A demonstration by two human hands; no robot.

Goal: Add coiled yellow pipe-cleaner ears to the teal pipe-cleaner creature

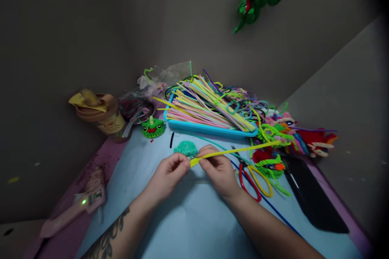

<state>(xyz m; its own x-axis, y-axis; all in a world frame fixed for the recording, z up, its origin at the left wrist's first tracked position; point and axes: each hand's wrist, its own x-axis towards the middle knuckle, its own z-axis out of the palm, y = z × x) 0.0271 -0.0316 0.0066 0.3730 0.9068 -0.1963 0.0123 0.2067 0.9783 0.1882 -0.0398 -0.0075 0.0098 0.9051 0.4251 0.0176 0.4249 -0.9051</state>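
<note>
Between my two hands is a yellow pipe cleaner [240, 149], its long free end stretching off to the right. My left hand [170, 172] pinches its short, thicker-looking end. My right hand [219, 170] has thumb and fingers closed on it a little farther along. Just beyond the fingertips a teal fuzzy piece [186, 147] lies on the blue sheet, partly hidden by my hands. Scissors [251, 180] with one red and one yellow handle loop rest to the right of my right hand.
Behind sits a blue tray [209, 129] heaped with pipe cleaners. At left stand a cup [103, 115], a glue gun [79, 206] with a green light and a green fuzzy face [153, 128]. Colourful fuzzy figures [313, 139] and a black flat object [316, 194] lie at right.
</note>
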